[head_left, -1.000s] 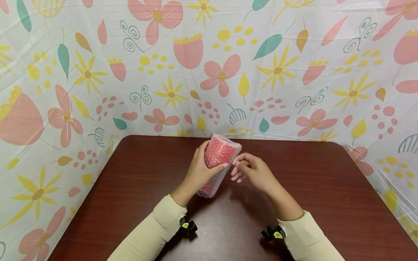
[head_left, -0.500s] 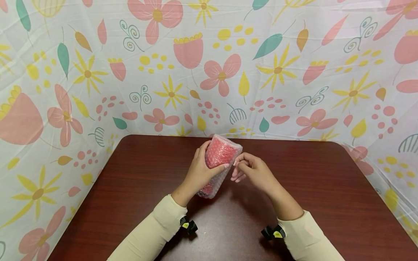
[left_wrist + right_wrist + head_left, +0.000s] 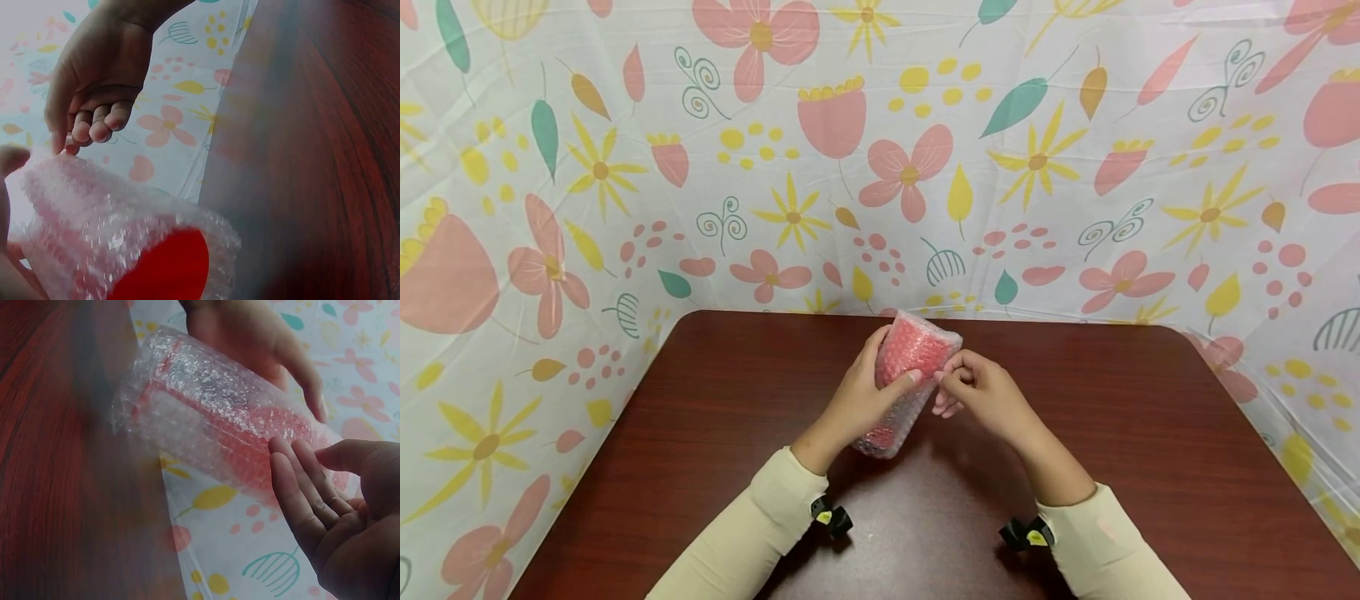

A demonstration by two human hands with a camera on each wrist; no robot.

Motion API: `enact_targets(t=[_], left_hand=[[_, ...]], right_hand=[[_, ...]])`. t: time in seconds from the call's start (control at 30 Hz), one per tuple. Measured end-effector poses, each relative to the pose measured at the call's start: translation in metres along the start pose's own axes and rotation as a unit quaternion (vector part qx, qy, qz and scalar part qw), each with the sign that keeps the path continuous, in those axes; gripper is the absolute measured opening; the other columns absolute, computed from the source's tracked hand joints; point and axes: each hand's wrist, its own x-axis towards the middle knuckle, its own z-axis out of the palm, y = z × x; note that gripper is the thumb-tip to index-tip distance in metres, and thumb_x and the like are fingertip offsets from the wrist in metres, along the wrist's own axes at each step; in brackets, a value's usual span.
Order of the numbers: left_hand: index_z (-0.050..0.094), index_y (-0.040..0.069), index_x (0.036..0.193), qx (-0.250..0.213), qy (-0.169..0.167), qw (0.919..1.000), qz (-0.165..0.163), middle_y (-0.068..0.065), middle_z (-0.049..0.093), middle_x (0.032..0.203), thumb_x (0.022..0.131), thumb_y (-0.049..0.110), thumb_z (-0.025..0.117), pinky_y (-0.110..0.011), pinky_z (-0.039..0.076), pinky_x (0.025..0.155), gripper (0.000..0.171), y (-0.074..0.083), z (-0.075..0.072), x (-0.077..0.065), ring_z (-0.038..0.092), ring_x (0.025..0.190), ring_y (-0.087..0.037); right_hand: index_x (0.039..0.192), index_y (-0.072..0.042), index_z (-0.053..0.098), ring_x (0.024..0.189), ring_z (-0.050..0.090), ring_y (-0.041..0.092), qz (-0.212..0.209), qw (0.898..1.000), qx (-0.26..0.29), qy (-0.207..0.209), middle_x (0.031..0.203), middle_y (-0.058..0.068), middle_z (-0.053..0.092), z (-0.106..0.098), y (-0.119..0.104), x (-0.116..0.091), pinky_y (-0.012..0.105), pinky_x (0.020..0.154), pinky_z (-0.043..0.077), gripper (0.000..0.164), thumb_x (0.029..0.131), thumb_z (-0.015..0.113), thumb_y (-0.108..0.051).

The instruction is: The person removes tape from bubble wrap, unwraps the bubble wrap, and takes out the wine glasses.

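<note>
A red object in clear bubble wrap [image 3: 917,348] tilts up over the table in the head view. My left hand [image 3: 865,387] grips it from the left, thumb across the front. At its right edge, my right hand [image 3: 988,398] pinches the wrap between thumb and forefinger, the other fingers loosely bent. From the left wrist, a rounded red end [image 3: 169,269] shows through the wrap's opening. In the right wrist view the bubble wrap [image 3: 231,406] runs past the right hand's thumb tip, with a fold along its length. What the red object is stays hidden by the wrap.
A dark red-brown wooden table [image 3: 737,375] with rounded far corners lies beneath both hands. Behind and beside it hangs a white floral cloth [image 3: 970,158]. A small black camera [image 3: 831,517] is strapped at the left cuff, and another black camera [image 3: 1026,535] at the right.
The wrapped object has shifted slightly to the right, closer to the right hand, with the left hand following. The right hand stays nearly where it was.
</note>
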Motion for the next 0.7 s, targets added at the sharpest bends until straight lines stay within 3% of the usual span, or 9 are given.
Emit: enact_targets(t=[0.1,0.2,0.43,0.7], left_hand=[[0.028,0.038,0.155,-0.039,-0.009,0.9992,-0.001,0.001,0.045,0.152,0.101,0.045,0.056,-0.05,0.046,0.106,0.061,0.0009,-0.0022,-0.0001,0.053,0.131,-0.021],[0.033,0.04,0.152,-0.074,-0.01,0.9971,-0.015,-0.002,0.052,0.145,0.103,0.041,0.052,-0.047,0.05,0.101,0.053,0.003,-0.0043,0.0002,0.058,0.123,-0.023],[0.036,0.04,0.152,-0.126,-0.015,0.9901,-0.059,-0.008,0.06,0.137,0.096,0.042,0.065,-0.041,0.057,0.088,0.063,0.0079,-0.0077,0.0022,0.064,0.113,-0.025],[0.041,0.034,0.149,-0.106,-0.003,0.992,-0.068,-0.003,0.057,0.135,0.093,0.046,0.069,-0.041,0.054,0.091,0.063,0.0097,-0.0091,0.0022,0.062,0.112,-0.023]], right_hand=[[0.104,0.008,0.052,0.07,0.074,0.033,0.001,1.0,0.007,0.004,0.078,0.023,0.067,-0.0008,-0.0005,0.0,0.051,0.068,0.06,0.018,0.103,0.054,-0.01],[0.105,0.009,0.052,0.071,0.073,0.035,0.001,1.0,0.011,0.005,0.079,0.023,0.067,-0.0017,-0.0005,-0.0001,0.051,0.068,0.06,0.016,0.103,0.052,-0.008],[0.106,0.01,0.052,0.07,0.073,0.031,0.004,1.0,0.02,0.005,0.084,0.029,0.068,-0.004,-0.0013,-0.0005,0.051,0.069,0.061,0.016,0.102,0.05,-0.006],[0.109,0.01,0.051,0.078,0.073,0.042,0.007,1.0,0.016,-0.008,0.091,0.035,0.067,-0.0049,-0.0018,-0.0005,0.047,0.069,0.061,0.018,0.103,0.045,-0.006]])
